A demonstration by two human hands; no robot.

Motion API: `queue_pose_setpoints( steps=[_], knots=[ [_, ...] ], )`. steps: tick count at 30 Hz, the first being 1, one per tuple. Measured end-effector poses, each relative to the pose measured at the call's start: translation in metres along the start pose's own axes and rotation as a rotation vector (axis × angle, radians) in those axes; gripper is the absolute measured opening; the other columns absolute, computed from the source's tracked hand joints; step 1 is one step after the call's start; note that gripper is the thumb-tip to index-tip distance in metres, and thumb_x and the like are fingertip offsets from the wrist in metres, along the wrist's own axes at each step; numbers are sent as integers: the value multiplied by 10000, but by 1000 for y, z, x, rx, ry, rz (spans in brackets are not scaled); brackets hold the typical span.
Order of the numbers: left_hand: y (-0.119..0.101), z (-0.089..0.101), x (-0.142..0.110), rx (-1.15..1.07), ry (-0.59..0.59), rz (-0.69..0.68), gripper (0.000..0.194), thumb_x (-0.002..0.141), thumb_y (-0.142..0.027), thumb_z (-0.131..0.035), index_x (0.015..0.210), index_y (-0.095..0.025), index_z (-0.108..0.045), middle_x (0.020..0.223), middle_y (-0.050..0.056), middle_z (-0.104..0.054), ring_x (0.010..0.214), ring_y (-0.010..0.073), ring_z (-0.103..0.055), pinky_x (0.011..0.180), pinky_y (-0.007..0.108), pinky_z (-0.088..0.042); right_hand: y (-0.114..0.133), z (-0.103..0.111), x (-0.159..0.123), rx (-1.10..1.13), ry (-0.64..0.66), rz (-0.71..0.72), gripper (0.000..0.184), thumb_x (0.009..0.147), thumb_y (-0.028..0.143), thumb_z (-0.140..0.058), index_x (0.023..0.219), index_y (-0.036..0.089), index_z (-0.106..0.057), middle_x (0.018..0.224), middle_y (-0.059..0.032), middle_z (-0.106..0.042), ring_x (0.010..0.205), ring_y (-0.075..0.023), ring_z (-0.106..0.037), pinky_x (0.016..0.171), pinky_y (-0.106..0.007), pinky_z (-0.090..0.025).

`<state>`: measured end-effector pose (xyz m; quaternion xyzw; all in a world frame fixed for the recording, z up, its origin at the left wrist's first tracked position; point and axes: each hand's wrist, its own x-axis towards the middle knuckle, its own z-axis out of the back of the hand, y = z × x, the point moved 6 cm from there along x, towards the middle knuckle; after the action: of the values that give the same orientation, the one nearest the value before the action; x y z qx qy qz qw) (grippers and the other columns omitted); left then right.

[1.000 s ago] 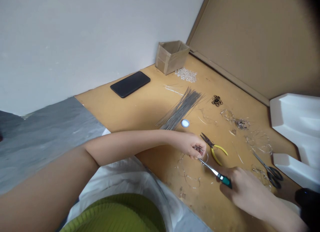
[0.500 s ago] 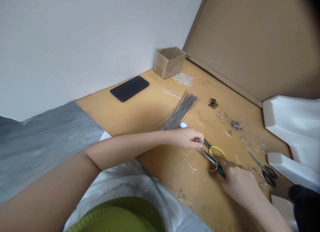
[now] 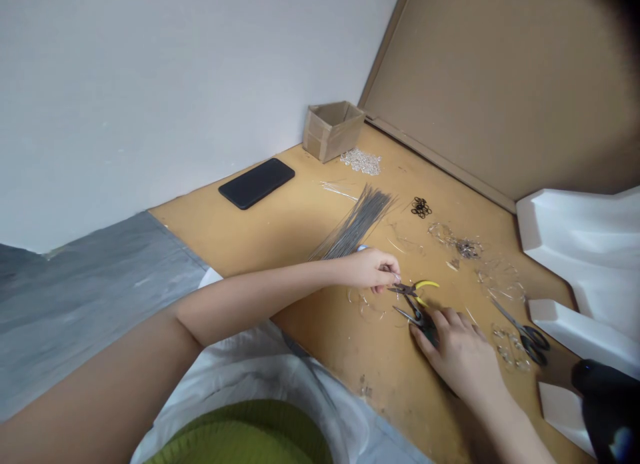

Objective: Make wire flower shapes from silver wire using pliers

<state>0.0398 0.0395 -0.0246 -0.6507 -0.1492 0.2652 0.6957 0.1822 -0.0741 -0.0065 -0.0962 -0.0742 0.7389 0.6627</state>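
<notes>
My left hand (image 3: 383, 269) is closed in a pinch above the table, with a small thin piece of wire (image 3: 397, 277) at its fingertips, partly hidden. My right hand (image 3: 460, 351) is over the dark green handles of long-nosed pliers (image 3: 417, 319), its fingers curved around them. The jaws of these pliers stand apart and point toward my left hand. Just beyond them lie yellow-handled pliers (image 3: 426, 284). Bent wire pieces (image 3: 367, 304) are on the table below my left hand.
A bundle of straight grey wires (image 3: 357, 223) lies beyond my left hand. Farther back are a phone (image 3: 257, 183), a cardboard box (image 3: 333, 132) and clear beads (image 3: 361, 161). To the right are black rings (image 3: 421, 207), wire loops (image 3: 503, 277), scissors (image 3: 534, 344) and white foam (image 3: 575, 231).
My right hand has lowered the long-nosed pliers beside the yellow-handled ones, and their jaws have opened. A wire loop at the jaws is gone from them. My left hand has shifted slightly left.
</notes>
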Motion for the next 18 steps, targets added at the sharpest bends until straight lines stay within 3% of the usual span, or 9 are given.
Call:
queue_pose_setpoints(
  steps=[5, 9, 13, 18],
  knots=[
    [2, 1, 1, -83, -44, 1, 88, 797, -216, -533, 787, -130, -519, 524, -47, -540, 481, 71, -538, 539, 190, -447, -8, 9, 5, 539, 6, -170, 342, 851, 448, -443, 1017, 218, -636, 1067, -87, -663, 915, -230, -621, 744, -357, -481],
    [-3, 2, 0, -106, -50, -24, 83, 803, -211, -526, 788, -130, -518, 502, -49, -537, 481, 74, -536, 548, 198, -452, 6, 11, 17, 993, -14, -322, 371, 807, 477, -507, 988, 187, -652, 950, -90, -703, 790, -203, -650, 724, -325, -498],
    [-8, 1, -3, -153, -51, -25, 55, 810, -174, -517, 785, -126, -516, 487, -54, -526, 480, 66, -528, 556, 197, -454, 25, 7, 30, 1224, -18, -344, 371, 717, 489, -613, 894, 169, -668, 817, -74, -706, 714, -196, -637, 677, -310, -498],
    [-14, -2, -5, -199, -30, -33, 37, 795, -116, -529, 762, -113, -511, 574, -53, -541, 487, 36, -518, 546, 178, -453, 28, -1, 33, 1447, -59, -420, 363, 676, 503, -660, 820, 170, -674, 640, -34, -644, 581, -155, -585, 594, -289, -499]
  ],
)
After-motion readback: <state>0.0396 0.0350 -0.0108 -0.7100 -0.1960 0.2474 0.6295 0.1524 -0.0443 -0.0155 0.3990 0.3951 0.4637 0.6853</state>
